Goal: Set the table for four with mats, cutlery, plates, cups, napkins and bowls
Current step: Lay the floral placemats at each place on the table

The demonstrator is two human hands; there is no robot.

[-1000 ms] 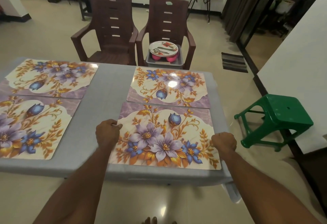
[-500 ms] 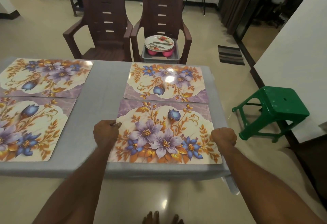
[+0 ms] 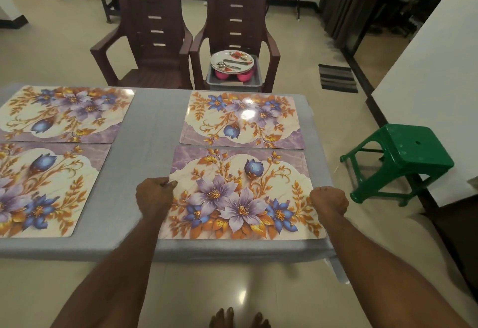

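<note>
Both our hands hold the near right floral mat (image 3: 240, 193) on the table (image 3: 150, 125).
Our left hand (image 3: 154, 194) pinches its left edge, thumb on top; our right hand (image 3: 329, 199), knuckles up, curls its grip over the right edge.

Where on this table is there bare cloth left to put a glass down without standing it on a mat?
A bare strip of grey tablecloth runs between the left mats and right mats. Thin margins lie along the near and right edges. Left hand and right hand grip the near right mat, crowding it.
</note>
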